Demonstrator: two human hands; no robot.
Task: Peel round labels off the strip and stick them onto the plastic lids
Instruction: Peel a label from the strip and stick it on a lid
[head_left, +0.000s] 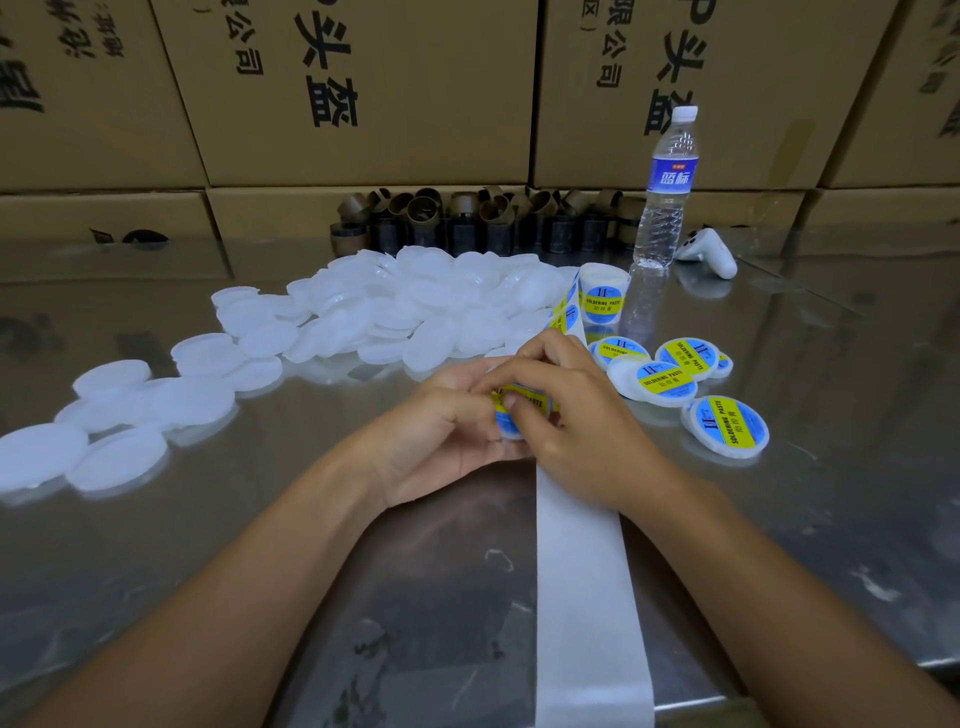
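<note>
My left hand (441, 431) holds a white plastic lid (511, 428) from below, fingers curled round it. My right hand (566, 415) lies over the lid, its fingertips pressing a blue and yellow round label (524, 402) onto the lid's top. The label roll (602, 296) stands behind my hands, and its white backing strip (582, 571) runs under my right hand toward the near table edge. A heap of bare white lids (395, 306) covers the middle and left of the steel table. Several labelled lids (722, 426) lie to the right.
A water bottle (667, 192) stands at the back right beside a white controller (709, 252). Brown cardboard cores (467, 218) are piled against stacked cartons (363, 93) at the back. The table's near edge (727, 701) shows at the bottom right.
</note>
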